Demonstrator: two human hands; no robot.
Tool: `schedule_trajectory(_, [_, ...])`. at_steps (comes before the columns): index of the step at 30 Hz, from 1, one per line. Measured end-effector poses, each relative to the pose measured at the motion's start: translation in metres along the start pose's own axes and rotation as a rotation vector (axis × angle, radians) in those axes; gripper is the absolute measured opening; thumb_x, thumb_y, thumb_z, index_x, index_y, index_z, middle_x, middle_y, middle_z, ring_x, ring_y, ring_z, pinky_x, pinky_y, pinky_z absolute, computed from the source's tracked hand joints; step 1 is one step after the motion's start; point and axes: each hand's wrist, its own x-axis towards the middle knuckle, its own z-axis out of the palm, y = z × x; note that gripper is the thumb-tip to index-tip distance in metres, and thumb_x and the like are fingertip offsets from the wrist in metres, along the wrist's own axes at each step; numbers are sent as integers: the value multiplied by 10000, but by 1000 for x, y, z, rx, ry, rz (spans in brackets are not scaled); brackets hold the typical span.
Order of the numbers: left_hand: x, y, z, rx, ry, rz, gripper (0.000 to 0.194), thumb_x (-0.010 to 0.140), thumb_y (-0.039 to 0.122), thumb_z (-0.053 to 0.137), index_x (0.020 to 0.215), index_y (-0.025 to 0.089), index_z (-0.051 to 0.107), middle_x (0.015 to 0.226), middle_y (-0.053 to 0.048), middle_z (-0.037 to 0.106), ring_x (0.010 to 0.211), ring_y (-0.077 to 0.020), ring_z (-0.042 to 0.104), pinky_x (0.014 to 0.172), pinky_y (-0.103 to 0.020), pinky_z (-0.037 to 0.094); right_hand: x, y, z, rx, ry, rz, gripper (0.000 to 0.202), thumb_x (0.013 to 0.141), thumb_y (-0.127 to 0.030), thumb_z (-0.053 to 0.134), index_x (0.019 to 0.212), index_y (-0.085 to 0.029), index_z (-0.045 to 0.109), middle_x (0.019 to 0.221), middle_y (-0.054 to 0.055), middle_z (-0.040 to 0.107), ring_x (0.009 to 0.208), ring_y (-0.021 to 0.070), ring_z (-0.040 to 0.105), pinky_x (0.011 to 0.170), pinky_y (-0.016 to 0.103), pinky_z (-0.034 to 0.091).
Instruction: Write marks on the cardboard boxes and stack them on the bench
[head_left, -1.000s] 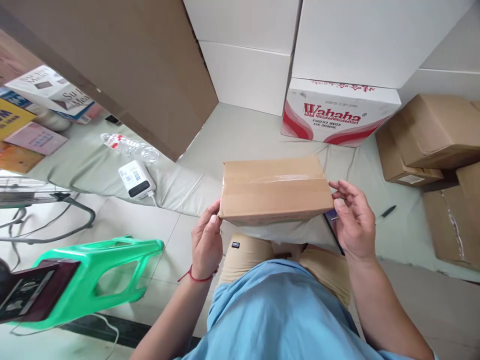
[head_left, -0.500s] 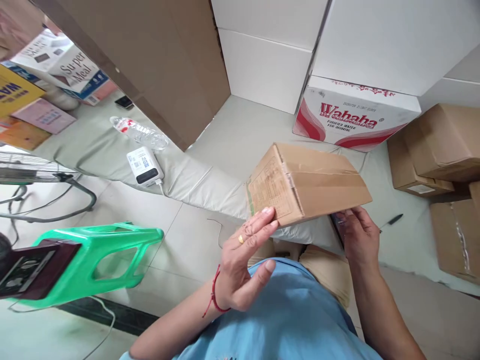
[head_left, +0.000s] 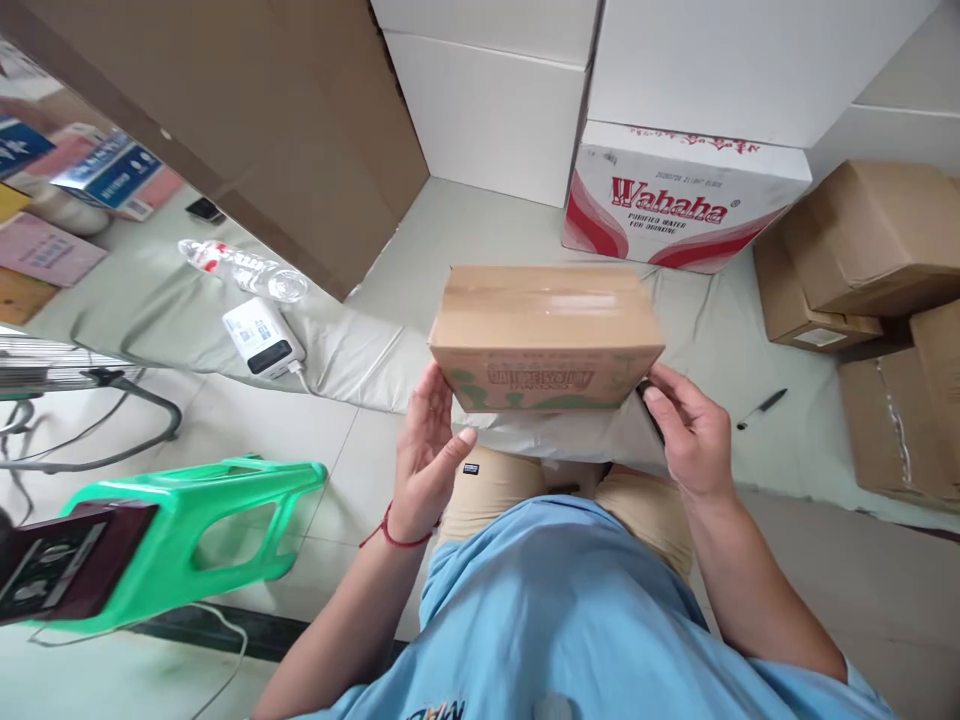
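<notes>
A: Your hands, in the head view, frame a cardboard box (head_left: 547, 315) in front of your lap. Your left hand (head_left: 421, 455) is open wide, fingers at the lower left corner, thumb standing off.

B: And your right hand (head_left: 696, 438) is half curled by the lower right corner. I can't tell whether it grips the cardboard or only steadies it.

A: The box is over the near edge of the covered surface (head_left: 480, 232), taped top up, printed side towards you. Its underside is hidden, so I can't say whether it rests there.

B: For a steady hold, I'd lay your left thumb on that printed side and cup the fingers beneath. With flat fingers alone, that corner could slip.

A: Mind the dark edge (head_left: 651, 410) beside your right thumb; what it belongs to is unclear. Don't pinch it against the box.

B: The slim black tool (head_left: 763, 408) lies to the right of that hand, apart from it.
</notes>
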Motion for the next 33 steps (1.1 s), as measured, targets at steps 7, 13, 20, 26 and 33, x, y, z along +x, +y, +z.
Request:
schedule_trajectory(7, [27,17,-7,-12,32,15,641,772,378,884,1390,291,734,1538,-94,654,1591,-361,451,1377,-532,272,19,-51,7,-175,-60,-214,471,1031,-526,640,1370,-229,775,982,66,805,878,235,750,870,406,616])
schedule_trajectory(13, [39,21,-18,18,82,16,594,749,368,856,1324,268,748,1495,-109,670,1567,-349,472,1340,-473,335,18,-90,22,-265,-95,-411,428,1046,-436,587,1389,-243,756,1160,84,830,869,240,734,914,448,621])
schedule_trajectory(20, [34,14,-33,58,189,-6,517,768,364,813,1276,285,766,1440,-86,705,1488,-300,561,1299,-423,389,-22,-98,43,-292,-147,-613,466,1046,-299,580,1491,-196,669,1488,146,714,1051,308,740,926,524,614])
schedule_trajectory(26, [22,24,-20,88,257,129,491,787,309,748,1274,277,798,1361,-56,756,1455,-291,591,1304,-423,381,-33,-80,32,-250,-66,-582,520,1031,-230,600,1549,-190,612,1391,169,765,948,268,761,871,470,627])
schedule_trajectory(33, [30,33,-3,62,106,90,459,774,345,854,1216,233,805,1392,-94,753,1473,-325,588,1323,-449,375,-13,-40,13,-104,-63,-151,436,1045,-423,635,1404,-197,734,966,59,801,857,200,735,857,378,627])
